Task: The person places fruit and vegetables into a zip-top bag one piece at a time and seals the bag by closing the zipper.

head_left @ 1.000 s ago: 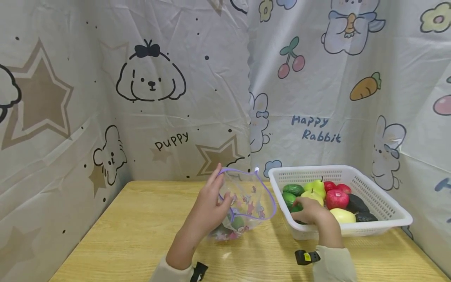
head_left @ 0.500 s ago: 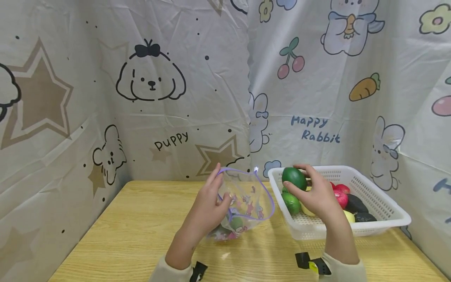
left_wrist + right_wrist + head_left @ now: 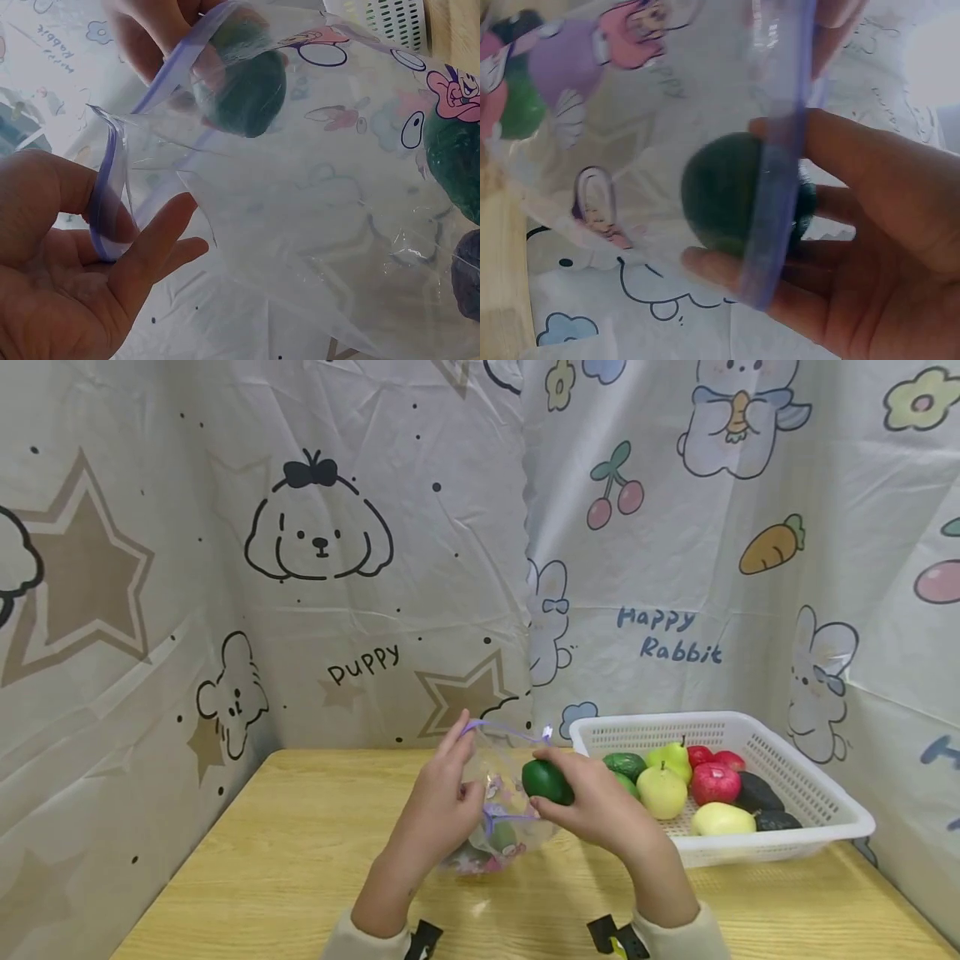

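Where cartoon-print sheets wall in the wooden table point(image 3: 300, 852), the left hand point(image 3: 442, 806) pinches the clear bag point(image 3: 504, 810) open, the right hand point(image 3: 600, 810) grips a green fruit point(image 3: 547, 781) at its mouth, and the white basket point(image 3: 810, 777) holds more fruit.

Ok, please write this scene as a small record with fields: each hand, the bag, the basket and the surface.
left hand: left hand pinches the purple zip rim of the clear plastic bag with cartoon prints, holding its mouth open
right hand: right hand grips a dark green round fruit at the bag's mouth
bag contents: at least one green fruit at the bottom
basket: white perforated plastic basket beside the bag, holding green, yellow-green, red, pale yellow and dark fruits
surface: light wooden table
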The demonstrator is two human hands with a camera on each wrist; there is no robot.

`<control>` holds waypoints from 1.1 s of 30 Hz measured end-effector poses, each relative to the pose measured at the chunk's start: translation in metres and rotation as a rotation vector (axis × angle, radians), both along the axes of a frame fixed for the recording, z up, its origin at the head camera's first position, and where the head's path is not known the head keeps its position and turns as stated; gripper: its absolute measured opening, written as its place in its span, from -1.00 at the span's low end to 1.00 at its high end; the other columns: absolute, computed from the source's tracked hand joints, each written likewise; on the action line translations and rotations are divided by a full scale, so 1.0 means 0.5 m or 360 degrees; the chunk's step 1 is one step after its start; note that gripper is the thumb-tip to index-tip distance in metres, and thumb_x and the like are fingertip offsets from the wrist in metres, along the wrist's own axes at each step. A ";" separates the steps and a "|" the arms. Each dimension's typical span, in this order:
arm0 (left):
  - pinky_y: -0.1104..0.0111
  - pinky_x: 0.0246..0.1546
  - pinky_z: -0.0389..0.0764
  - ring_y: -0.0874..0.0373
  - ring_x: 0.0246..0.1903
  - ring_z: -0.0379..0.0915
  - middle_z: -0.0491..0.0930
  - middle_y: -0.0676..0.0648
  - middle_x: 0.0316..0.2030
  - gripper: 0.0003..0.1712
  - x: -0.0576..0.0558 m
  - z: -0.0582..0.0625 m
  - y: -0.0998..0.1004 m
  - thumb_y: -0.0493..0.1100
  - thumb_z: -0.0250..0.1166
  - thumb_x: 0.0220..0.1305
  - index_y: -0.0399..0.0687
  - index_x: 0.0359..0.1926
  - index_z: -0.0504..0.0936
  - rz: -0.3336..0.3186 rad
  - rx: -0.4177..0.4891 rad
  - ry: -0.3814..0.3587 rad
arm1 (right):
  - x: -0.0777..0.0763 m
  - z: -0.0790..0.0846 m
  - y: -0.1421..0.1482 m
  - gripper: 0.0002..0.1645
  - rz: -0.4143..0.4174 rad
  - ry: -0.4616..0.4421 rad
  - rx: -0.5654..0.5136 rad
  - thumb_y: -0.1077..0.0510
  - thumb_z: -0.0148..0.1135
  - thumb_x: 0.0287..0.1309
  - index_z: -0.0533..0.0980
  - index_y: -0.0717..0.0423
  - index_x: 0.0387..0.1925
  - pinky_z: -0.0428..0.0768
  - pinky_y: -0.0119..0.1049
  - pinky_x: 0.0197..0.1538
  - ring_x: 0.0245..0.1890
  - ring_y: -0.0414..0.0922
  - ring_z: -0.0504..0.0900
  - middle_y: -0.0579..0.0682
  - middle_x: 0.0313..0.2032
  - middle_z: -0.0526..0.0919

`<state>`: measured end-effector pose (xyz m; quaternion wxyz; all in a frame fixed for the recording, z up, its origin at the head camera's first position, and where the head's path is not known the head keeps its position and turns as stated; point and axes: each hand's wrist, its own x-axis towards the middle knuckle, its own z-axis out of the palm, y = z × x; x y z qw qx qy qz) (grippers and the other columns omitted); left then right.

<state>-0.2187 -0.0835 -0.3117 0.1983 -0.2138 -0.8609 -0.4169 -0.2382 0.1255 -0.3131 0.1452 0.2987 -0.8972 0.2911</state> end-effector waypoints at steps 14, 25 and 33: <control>0.60 -0.79 0.08 0.27 -0.13 0.51 0.02 -0.07 0.46 -0.27 0.005 0.004 0.003 -0.46 0.00 0.02 -0.28 0.32 0.23 -0.0050 0.0052 0.0029 | -0.001 0.000 -0.007 -0.51 -0.0415 -0.0118 0.0064 0.00 0.40 -0.15 0.54 0.10 -0.13 0.65 -0.24 -0.46 -0.48 -0.15 0.55 0.07 -0.35 0.69; 0.61 -0.80 0.13 0.39 -0.73 0.17 -0.01 -0.02 0.46 -0.25 0.003 0.002 0.002 -0.45 0.02 0.03 -0.24 0.34 0.21 -0.0031 0.0069 0.0022 | 0.004 0.000 -0.003 -0.39 -0.0354 -0.0010 0.0083 0.09 0.31 0.01 0.44 0.19 0.13 0.58 0.11 0.06 0.07 0.14 0.51 0.23 0.08 0.59; 0.59 -0.79 0.15 0.47 -0.69 0.27 -0.04 0.02 0.47 -0.24 0.001 0.002 0.001 -0.45 0.01 0.03 -0.23 0.35 0.19 -0.0033 0.0080 0.0004 | 0.004 0.001 -0.001 -0.44 -0.0342 -0.0016 0.0078 0.10 0.28 0.04 0.45 0.18 0.11 0.58 0.12 0.04 0.07 0.15 0.51 0.25 0.08 0.57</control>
